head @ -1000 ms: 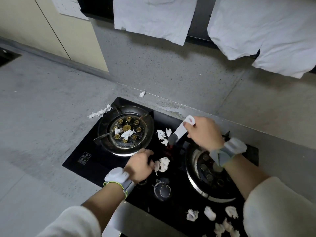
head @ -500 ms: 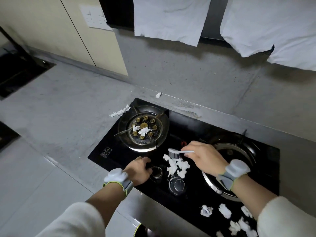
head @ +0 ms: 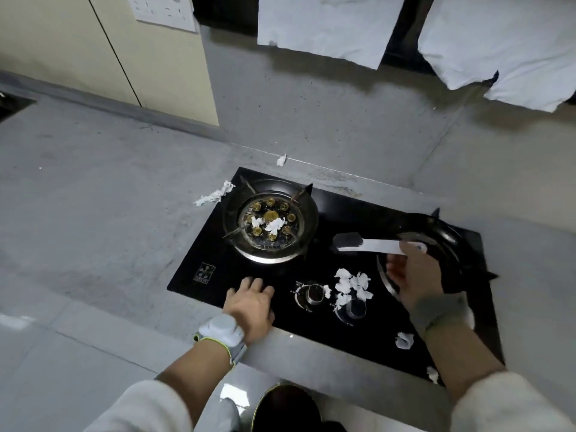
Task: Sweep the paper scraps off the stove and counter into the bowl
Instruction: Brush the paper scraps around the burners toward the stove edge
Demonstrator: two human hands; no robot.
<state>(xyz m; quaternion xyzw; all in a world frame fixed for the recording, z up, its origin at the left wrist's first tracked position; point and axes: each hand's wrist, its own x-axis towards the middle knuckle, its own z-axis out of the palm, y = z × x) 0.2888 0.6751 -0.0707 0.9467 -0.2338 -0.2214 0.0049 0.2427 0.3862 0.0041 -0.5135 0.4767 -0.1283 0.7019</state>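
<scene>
Head view shows right hand (head: 411, 275) gripping brush (head: 364, 243) at centre right above gathered paper scraps (head: 352, 286); left hand (head: 251, 302) flat on stove (head: 212, 260); next, sweep toward bowl (head: 285, 406), bottom centre.

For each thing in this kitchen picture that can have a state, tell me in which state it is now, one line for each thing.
Left hand: fingers straight, resting on the stove front edge.
Right hand: holds the brush by its handle, bristles raised off the glass.
Left burner: unlit, scraps lying on it.
Scrap pile: gathered beside the knobs.
Left knob: position cannot be read.
Bowl: below the counter edge, contents not visible.
</scene>
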